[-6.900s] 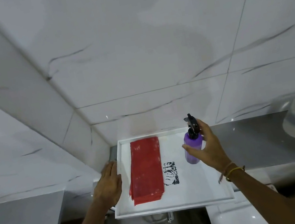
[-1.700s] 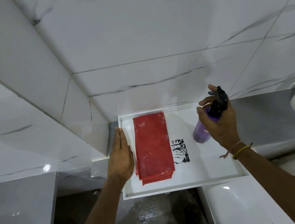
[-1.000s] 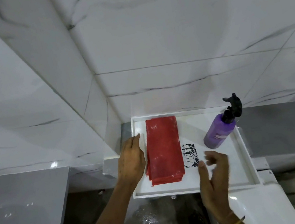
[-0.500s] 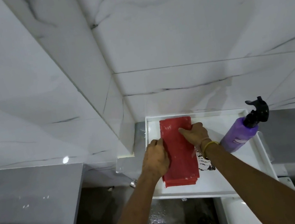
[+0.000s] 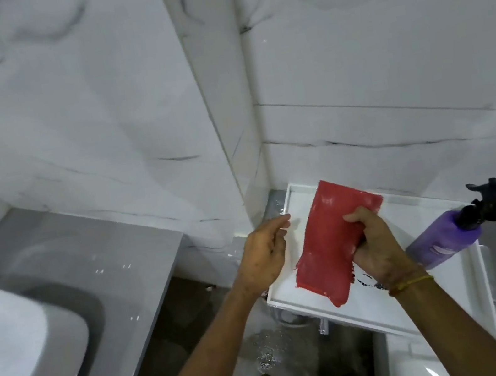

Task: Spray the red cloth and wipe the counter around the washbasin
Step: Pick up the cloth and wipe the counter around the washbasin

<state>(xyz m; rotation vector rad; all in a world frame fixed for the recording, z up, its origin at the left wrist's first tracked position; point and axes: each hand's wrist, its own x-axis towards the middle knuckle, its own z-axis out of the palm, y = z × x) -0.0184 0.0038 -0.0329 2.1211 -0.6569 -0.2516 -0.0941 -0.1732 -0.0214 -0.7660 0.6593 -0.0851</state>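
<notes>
My right hand (image 5: 374,246) grips the red cloth (image 5: 332,239) above the white tray (image 5: 393,304). My left hand (image 5: 264,252) hovers just left, fingers open and empty.

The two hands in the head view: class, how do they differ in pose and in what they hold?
The right hand is closed, its fingers bunching the red cloth above the white tray; the left hand is open and holds nothing.
The right wrist wears a yellow band; the left wrist is bare.
Both reach forward near the tray.
</notes>
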